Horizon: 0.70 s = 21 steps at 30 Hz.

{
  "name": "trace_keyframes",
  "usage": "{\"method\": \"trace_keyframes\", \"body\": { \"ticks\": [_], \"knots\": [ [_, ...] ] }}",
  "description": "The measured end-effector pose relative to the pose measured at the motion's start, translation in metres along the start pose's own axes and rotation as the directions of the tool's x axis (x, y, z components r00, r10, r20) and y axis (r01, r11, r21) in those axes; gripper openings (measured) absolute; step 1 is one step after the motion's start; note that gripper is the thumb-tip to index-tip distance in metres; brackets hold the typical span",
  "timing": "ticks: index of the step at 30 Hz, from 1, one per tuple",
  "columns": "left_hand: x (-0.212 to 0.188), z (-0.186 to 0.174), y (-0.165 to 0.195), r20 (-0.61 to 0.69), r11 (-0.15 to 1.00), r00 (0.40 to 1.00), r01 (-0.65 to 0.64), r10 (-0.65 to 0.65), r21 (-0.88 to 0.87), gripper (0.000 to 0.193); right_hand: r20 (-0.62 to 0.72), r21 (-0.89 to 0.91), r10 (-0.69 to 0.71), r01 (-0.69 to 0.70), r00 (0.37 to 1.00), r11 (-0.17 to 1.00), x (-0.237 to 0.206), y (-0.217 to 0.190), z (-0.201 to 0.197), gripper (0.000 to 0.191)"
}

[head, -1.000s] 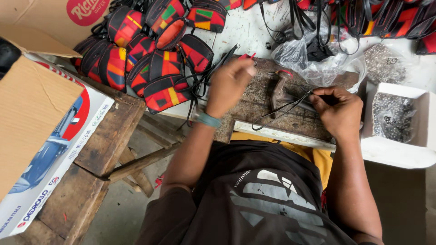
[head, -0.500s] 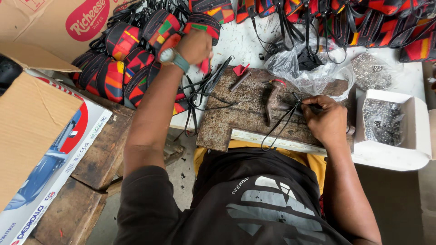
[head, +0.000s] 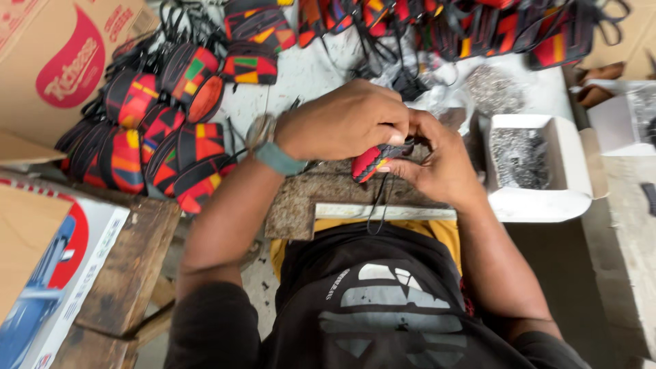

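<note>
Head view shows a small pouch (head: 372, 162) of red, yellow and black patterned cloth pinched between both my hands over the worn wooden block (head: 321, 198) at the near edge of the tabletop (head: 307, 75). My left hand (head: 345, 123) closes over its top, fingers curled tight; my right hand (head: 437, 164) grips it from the right side, thumb pressed to the cloth. A thin black cord (head: 377, 205) hangs from the pouch down toward my lap, so I judge that I am fitting or threading it, and that this piece is not yet finished; the exact stitch or knot is hidden under my fingers.

Left of the block lies a pile of similar pouches (head: 157, 137), many with black cords, and more (head: 478, 27) are strung along the far edge. I cannot tell which of them are finished. Right of my hands sits an open white box (head: 533, 198) holding small grey metal bits, with a clear bag (head: 492, 85) of the same just beyond it. Cardboard boxes (head: 48, 61) stand at the far left.
</note>
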<state>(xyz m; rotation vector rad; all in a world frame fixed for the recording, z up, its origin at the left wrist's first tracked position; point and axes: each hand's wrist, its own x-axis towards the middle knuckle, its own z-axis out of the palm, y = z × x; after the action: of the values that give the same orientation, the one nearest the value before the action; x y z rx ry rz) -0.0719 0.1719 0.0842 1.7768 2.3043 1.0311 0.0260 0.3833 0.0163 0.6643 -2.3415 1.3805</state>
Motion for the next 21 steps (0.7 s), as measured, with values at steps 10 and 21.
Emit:
{"method": "trace_keyframes", "body": {
  "ticks": [10, 21],
  "knots": [
    [-0.018, 0.137, 0.051, -0.775, 0.888, 0.546, -0.116, -0.317, -0.445, 0.077, -0.433, 0.417, 0.168, 0.032, 0.885, 0.908, -0.039, 0.014, 0.035, 0.071],
    [0.009, 0.15, 0.049, -0.72, 0.997, 0.691, 0.079, -0.071, -0.023, 0.04, -0.17, 0.111, 0.338, -0.323, 0.926, 0.94, -0.098, 0.031, -0.101, 0.039]
  ]
}}
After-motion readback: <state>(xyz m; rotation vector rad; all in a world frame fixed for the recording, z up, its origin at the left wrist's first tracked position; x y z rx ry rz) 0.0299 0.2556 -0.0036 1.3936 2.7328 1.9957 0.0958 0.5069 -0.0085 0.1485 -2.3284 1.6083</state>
